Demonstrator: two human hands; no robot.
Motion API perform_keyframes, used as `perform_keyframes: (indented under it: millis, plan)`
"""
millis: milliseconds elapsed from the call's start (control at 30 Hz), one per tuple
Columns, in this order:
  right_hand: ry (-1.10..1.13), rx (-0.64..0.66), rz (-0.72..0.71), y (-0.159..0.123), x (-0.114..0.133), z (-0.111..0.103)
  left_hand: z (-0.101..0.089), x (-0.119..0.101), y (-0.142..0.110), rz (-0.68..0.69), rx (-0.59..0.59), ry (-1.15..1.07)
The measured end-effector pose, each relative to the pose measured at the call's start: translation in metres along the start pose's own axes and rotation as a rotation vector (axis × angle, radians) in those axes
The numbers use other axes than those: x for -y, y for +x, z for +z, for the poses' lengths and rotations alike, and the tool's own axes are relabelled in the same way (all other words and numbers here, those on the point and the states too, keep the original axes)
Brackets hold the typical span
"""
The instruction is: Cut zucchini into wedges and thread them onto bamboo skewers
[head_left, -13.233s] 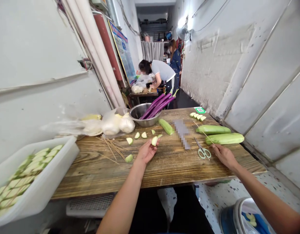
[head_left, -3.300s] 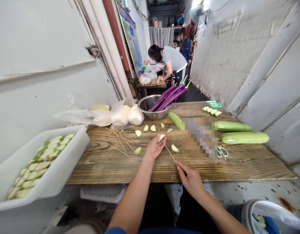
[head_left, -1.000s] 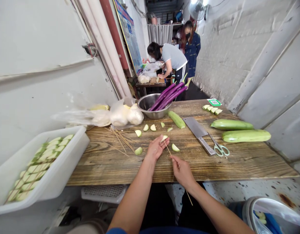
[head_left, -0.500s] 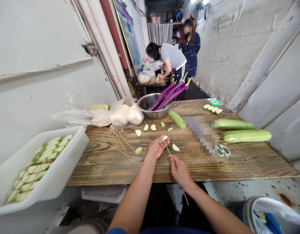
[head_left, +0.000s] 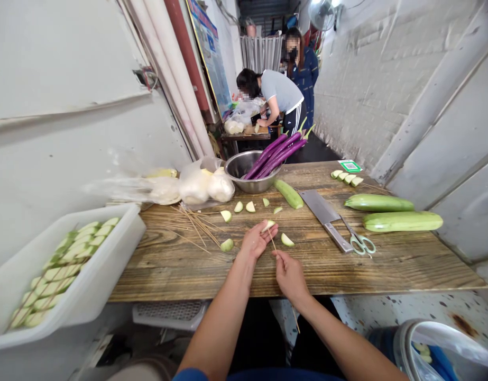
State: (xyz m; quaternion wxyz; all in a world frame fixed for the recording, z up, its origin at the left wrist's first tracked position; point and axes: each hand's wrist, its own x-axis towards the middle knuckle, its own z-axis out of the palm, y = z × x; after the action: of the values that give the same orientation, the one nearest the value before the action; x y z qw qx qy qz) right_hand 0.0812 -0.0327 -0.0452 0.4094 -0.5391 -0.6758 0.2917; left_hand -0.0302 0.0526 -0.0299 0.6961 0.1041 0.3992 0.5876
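Palm up over the table, my left hand (head_left: 256,241) holds a half-round zucchini slice (head_left: 268,225) between thumb and fingers. My right hand (head_left: 289,272) is closed around a thin bamboo skewer (head_left: 272,239), whose upper tip meets the slice; its lower end sticks out below my wrist. How far the tip is in the slice I cannot tell. Just right of my fingers lies another zucchini slice (head_left: 287,239). More cut pieces (head_left: 250,207) are scattered beyond my hands, and loose skewers (head_left: 196,225) lie to the left.
A white bin (head_left: 127,233) at left holds skewered slices. A steel bowl (head_left: 254,185) with purple eggplants (head_left: 273,156) stands at the back. To the right lie a cleaver (head_left: 321,209), scissors (head_left: 361,244) and whole zucchinis (head_left: 402,221). A lined bucket (head_left: 410,338) is below. Two people are beyond.
My right hand has shifted slightly left, and the skewer's lower end has swung left. My left hand keeps its hold on the slice. The standing person in the back has moved left.
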Motion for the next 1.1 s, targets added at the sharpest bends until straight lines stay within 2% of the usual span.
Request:
perform_keyframes:
  millis: [633,1100]
  plan:
    - [0.055,-0.036,0.036,0.008,0.006,0.008,0.000,0.000,-0.001,-0.002,0.014,0.042]
    - [0.097,-0.013,0.028,0.013,0.005,0.003,0.000,0.000,-0.003,-0.009,0.038,0.060]
